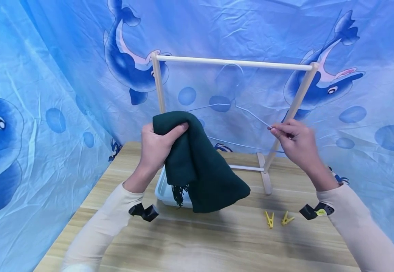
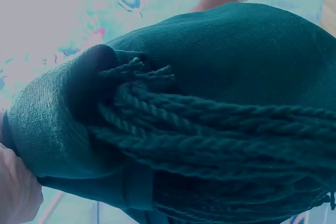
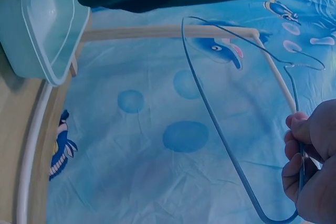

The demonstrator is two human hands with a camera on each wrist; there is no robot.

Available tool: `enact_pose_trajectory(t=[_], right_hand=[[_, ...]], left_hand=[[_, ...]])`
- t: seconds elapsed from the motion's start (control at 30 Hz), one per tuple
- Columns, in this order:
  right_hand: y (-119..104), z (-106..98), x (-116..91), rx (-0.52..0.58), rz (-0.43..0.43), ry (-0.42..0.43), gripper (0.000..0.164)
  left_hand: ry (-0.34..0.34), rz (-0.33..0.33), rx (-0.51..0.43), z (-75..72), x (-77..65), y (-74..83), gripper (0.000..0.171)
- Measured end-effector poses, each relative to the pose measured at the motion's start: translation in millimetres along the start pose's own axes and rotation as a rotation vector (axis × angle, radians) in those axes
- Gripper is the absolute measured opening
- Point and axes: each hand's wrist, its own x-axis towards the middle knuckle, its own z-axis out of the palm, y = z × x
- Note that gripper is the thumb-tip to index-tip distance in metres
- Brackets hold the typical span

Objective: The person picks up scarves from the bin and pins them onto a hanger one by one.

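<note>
A dark green scarf [image 1: 214, 173] hangs folded from my left hand [image 1: 156, 145], its thumb lying over the cloth at the top fold. Its twisted fringe [image 2: 236, 124] fills much of the left wrist view. With thumb and fingers, my right hand [image 1: 295, 141] pinches one sloping side of a thin wire hanger [image 1: 255, 116]. The right wrist view shows the fingers curled round the hanger's wire [image 3: 220, 135]. In the head view, the scarf hides part of the hanger's left side. The scarf and the right hand are apart.
Behind the hands stands a wooden rack with a white top bar [image 1: 238, 62]. A pale blue basin [image 1: 161, 190] sits partly behind the scarf on the wooden table [image 1: 190, 249]. Two yellow clothespins [image 1: 269, 220] lie at the right. A blue dolphin-print curtain [image 1: 248, 30] surrounds the table.
</note>
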Motion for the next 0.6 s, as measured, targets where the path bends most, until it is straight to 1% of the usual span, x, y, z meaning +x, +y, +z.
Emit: enact_pose_trajectory(t=[0.1, 0.2, 0.4, 0.6], right_hand=[[1.2, 3.0, -4.0, 0.009, -0.004, -0.011, 0.012], [1.8, 6.7, -7.6, 0.026, -0.014, -0.018, 0.012], [-0.8, 13.0, -12.2, 0.099, -0.074, 0.002, 0.014], [-6.3, 18.7, -14.9, 0.126, -0.121, 0.058, 0.017]], left_hand=[[0.0, 0.029, -0.038, 5.9, 1.4, 5.4, 0.017], [0.004, 0.031, -0.053, 11.4, 1.5, 9.9, 0.016], [0.006, -0.015, -0.087, 19.5, 0.2, 8.4, 0.011], [0.012, -0.068, -0.112, 24.7, -2.5, 3.1, 0.01]])
